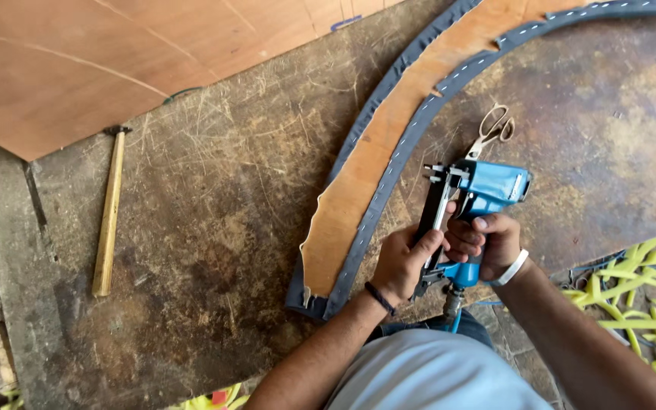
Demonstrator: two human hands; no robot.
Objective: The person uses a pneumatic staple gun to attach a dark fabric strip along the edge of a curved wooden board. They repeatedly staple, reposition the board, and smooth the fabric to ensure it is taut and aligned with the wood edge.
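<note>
A blue pneumatic staple gun (487, 190) sits in both my hands near the lower middle of the worn workbench (214, 228). My right hand (491, 243) wraps the blue handle. My left hand (404, 262) grips the long black and silver magazine. Just left of the gun lies a curved plywood strip (373, 159) edged with dark grey fabric (411, 137) fixed by a row of staples. Scissors (493, 129) with pale handles lie just beyond the gun.
A wooden-handled hammer (108, 212) lies on the bench's left side. A large plywood sheet (77, 61) covers the top left. Yellow hose or cord (647, 296) is coiled at the lower right. An air fitting (452, 304) hangs under the gun.
</note>
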